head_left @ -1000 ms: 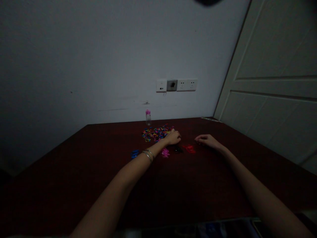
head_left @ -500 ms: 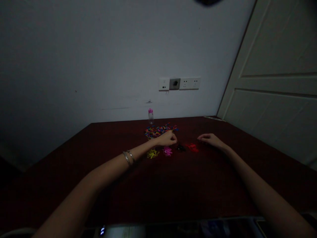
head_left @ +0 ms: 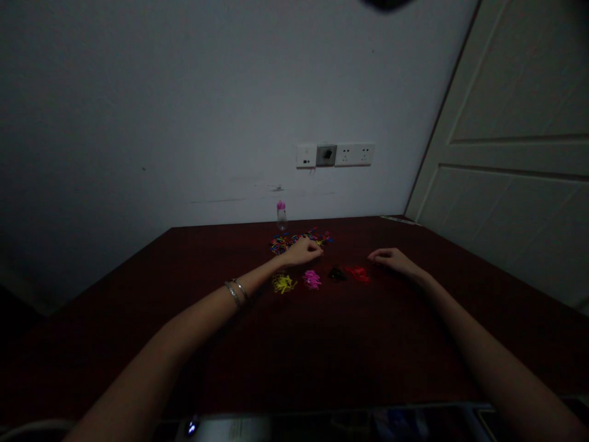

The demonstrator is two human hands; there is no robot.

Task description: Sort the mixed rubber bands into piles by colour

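Note:
My left hand (head_left: pixel 302 251), fingers curled into a pinch, is at the near edge of a mixed heap of small coloured elastic bands (head_left: pixel 280 245). What the fingertips hold, if anything, is too small to make out. Part of the heap is hidden behind this hand. Nearer me lie separate little piles: yellow bands (head_left: pixel 284 283), pink bands (head_left: pixel 311 280), black bands (head_left: pixel 337 274) and red bands (head_left: pixel 358 274). My right hand (head_left: pixel 391 259) rests on the table just right of the red pile, its fingers loosely stretched out with nothing visible in them.
A clear bottle with a pink top (head_left: pixel 281 216) stands behind the heap, close to the wall. The dark red table (head_left: pixel 331 350) reaches back to the wall, where sockets (head_left: pixel 353 155) are mounted. A pale panelled door (head_left: pixel 515 147) rises on the right.
My left hand has shifted slightly left and away from me, from near the black pile toward the mixed heap. My right hand has stayed in place.

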